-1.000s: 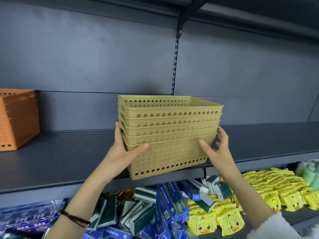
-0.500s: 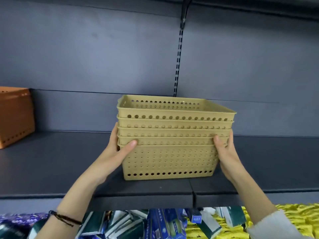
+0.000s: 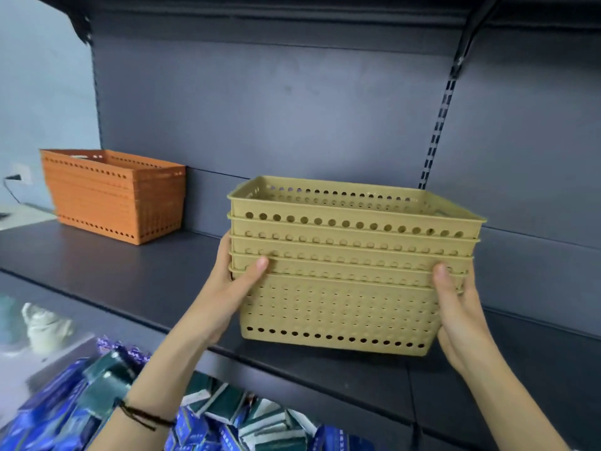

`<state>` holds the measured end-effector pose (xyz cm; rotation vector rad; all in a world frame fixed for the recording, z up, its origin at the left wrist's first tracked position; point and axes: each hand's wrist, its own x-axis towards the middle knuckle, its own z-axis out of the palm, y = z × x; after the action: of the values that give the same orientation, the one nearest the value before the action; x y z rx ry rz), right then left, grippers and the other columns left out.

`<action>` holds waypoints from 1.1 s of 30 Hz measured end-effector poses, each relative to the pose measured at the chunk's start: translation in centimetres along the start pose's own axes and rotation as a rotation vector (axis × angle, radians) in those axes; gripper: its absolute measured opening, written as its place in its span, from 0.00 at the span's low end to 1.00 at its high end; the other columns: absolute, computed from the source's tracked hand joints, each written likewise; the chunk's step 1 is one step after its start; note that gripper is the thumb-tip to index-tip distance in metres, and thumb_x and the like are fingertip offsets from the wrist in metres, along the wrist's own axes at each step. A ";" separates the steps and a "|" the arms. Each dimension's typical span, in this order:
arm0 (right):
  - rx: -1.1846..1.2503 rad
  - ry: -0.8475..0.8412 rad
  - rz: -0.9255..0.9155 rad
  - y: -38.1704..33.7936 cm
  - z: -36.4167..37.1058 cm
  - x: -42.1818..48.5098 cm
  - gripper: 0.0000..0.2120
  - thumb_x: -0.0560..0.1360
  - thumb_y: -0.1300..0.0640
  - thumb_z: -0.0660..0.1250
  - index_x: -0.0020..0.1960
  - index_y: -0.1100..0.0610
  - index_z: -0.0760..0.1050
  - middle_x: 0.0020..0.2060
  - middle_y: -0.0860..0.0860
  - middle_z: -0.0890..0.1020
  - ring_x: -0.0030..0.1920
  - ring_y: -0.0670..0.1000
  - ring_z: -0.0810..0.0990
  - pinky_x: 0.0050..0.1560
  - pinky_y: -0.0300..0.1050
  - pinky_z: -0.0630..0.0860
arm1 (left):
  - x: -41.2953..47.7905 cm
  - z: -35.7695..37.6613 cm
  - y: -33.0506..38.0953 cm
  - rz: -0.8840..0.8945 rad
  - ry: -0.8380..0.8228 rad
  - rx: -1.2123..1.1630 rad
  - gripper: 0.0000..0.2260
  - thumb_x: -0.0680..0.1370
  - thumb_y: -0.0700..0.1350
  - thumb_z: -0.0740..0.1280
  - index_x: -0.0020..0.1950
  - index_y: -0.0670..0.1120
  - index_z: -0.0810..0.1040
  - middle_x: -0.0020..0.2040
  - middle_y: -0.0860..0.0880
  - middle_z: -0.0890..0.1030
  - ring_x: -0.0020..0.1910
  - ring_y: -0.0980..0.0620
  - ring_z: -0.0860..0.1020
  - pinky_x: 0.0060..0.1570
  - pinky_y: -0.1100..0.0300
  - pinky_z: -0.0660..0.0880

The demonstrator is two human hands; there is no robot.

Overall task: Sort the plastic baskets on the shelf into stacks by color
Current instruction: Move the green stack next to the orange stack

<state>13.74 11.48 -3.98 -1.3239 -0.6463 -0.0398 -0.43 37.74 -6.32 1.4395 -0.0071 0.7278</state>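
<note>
A stack of several nested tan perforated baskets (image 3: 344, 281) rests on the dark shelf (image 3: 146, 275), right of centre. My left hand (image 3: 234, 288) grips the stack's left side, thumb across the front near the lower rims. My right hand (image 3: 455, 307) clasps the right side, thumb on the front. A stack of orange perforated baskets (image 3: 113, 193) stands at the shelf's far left, apart from the tan stack.
The shelf's back panel (image 3: 292, 118) rises behind both stacks, with a slotted upright (image 3: 437, 125) at the right. On the tier below lie blue and green boxes (image 3: 81, 402). A white object (image 3: 45, 327) sits at lower left. Bare shelf lies between the stacks.
The view has swung left, so the orange stack shows fully. The tan stack, lifted off the shelf edge a second ago, now rests on the shelf with both hands still on it.
</note>
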 end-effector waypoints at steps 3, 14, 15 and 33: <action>0.043 -0.011 -0.011 1.1 4.2 0.1 0.56 0.48 0.26 0.74 0.73 0.40 0.60 0.54 0.33 0.81 0.55 0.35 0.80 0.49 0.34 0.76 | 0.2 -4.1 1.0 0.003 0.025 0.033 0.46 0.52 0.74 0.77 0.67 0.66 0.67 0.56 0.68 0.84 0.56 0.66 0.83 0.47 0.69 0.81; 0.029 0.081 -0.009 4.0 22.1 -0.8 0.53 0.48 0.25 0.72 0.69 0.38 0.63 0.50 0.29 0.82 0.52 0.32 0.80 0.46 0.31 0.76 | 4.0 -22.0 3.4 -0.021 -0.041 0.133 0.37 0.56 0.72 0.74 0.61 0.73 0.63 0.54 0.71 0.82 0.49 0.75 0.81 0.46 0.72 0.77; 0.027 0.102 -0.012 4.3 23.3 -1.0 0.52 0.48 0.25 0.73 0.69 0.38 0.63 0.50 0.29 0.82 0.53 0.33 0.80 0.46 0.31 0.76 | 4.6 -23.1 3.5 -0.035 -0.055 0.128 0.36 0.57 0.73 0.75 0.60 0.73 0.62 0.56 0.69 0.81 0.49 0.75 0.81 0.47 0.71 0.77; -0.093 0.118 0.041 8.9 28.8 5.8 0.47 0.56 0.28 0.73 0.70 0.37 0.59 0.65 0.44 0.77 0.62 0.43 0.78 0.60 0.46 0.73 | 15.4 -29.7 0.0 0.130 0.044 0.566 0.28 0.73 0.57 0.75 0.69 0.49 0.73 0.60 0.56 0.77 0.62 0.55 0.76 0.65 0.51 0.74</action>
<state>9.98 41.81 -6.44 -1.4134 -0.5221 -0.1151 -0.58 71.18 -4.85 1.9743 0.1511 0.9122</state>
